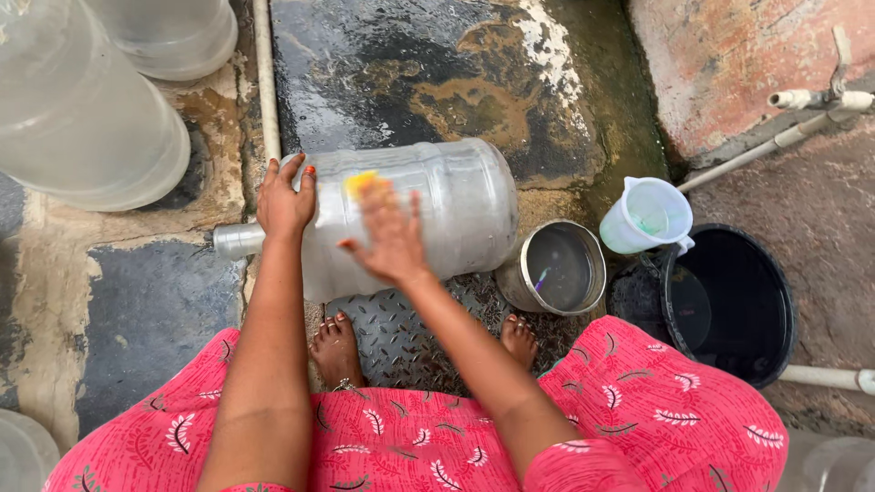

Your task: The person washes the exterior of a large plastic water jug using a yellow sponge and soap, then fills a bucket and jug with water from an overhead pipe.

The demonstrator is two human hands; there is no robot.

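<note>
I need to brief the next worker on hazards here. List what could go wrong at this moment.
1. The big clear jug lies on its side, steadied only by the left hand; it could roll toward the steel pot and tip it.
2. The wet stone floor looks slick beside bare feet, so slipping seems possible.
3. The right hand is motion-blurred while scrubbing; its yellow sponge might slip loose.

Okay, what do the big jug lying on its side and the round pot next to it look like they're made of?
The big jug looks like clear, scuffed plastic: you see through its ribbed wall. The round pot looks like metal, probably steel: grey with a shiny rim.
</note>
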